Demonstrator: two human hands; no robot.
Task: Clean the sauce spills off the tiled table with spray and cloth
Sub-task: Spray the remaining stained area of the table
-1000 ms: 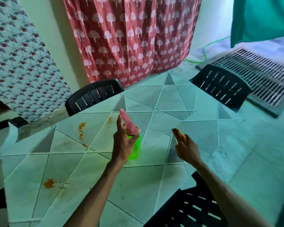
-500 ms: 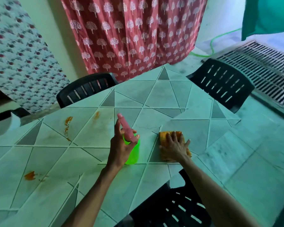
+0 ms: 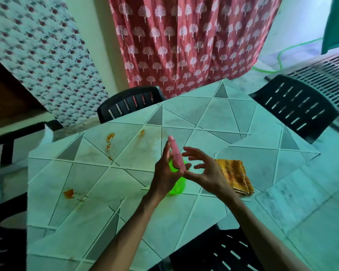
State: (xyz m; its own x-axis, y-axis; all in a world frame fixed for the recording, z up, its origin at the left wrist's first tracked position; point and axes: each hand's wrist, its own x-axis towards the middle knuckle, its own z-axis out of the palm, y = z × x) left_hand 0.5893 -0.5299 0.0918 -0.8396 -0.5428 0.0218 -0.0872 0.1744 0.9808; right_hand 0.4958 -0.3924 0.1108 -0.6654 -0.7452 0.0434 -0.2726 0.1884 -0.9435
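My left hand (image 3: 165, 177) grips a green spray bottle (image 3: 177, 184) with a pink head above the middle of the tiled table (image 3: 204, 222). My right hand (image 3: 205, 171) hovers beside the bottle's pink head, fingers spread and loosely bent, holding nothing. The folded orange cloth (image 3: 236, 178) lies flat on the table just right of my right hand. Orange sauce spills mark the tiles: one streak (image 3: 109, 142) at the far left, a fainter smear (image 3: 141, 133) near it, and a blot (image 3: 70, 193) close to the left edge.
Black plastic chairs stand around the table: one at the far side (image 3: 129, 104), one at the right (image 3: 296, 108), one in front of me (image 3: 219, 253). A red patterned curtain (image 3: 184, 42) hangs behind. A floor grate (image 3: 333, 79) lies at the right.
My right hand laid the orange cloth flat on the table, then lifted off it and moved left to the bottle's head. My left hand still holds the bottle.
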